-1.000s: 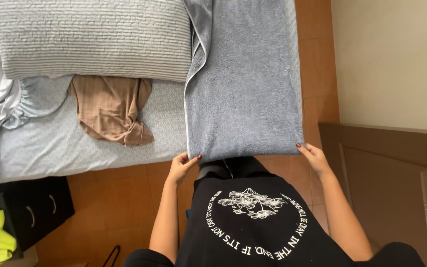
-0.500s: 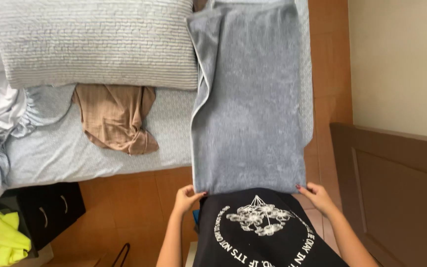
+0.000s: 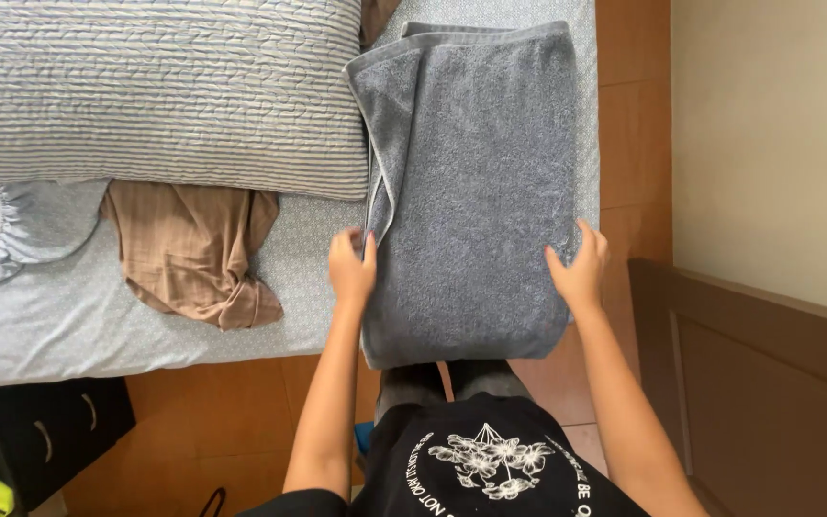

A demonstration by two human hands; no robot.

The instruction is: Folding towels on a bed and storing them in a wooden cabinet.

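Towel (image 3: 480, 191), grey and thick, lies lengthwise on the bed (image 3: 145, 316), its near end hanging a little over the bed's edge toward us and its far end reaching almost to the top of the view. We see its left edge folded over, with a loose flap showing a pale hem. Our left hand (image 3: 351, 268) rests at that left edge, about two thirds of the way down the towel, fingers gently curled and touching the cloth; whether they pinch the hem we cannot tell. Our right hand (image 3: 581, 268) lies against the towel's right edge at the same height, fingers spread and pressed flat to the side of the fabric, not closed around it. Left of the towel, on the pale blue patterned sheet, sits a crumpled brown garment (image 3: 193, 249), well apart from it. Beyond that garment, just beside the towel's upper left edge, lies a large striped pillow (image 3: 155, 86). Right of the towel runs the wooden bed frame (image 3: 634, 115), then a plain wall (image 3: 777, 134). Below the towel we see our black printed shirt (image 3: 490, 460).
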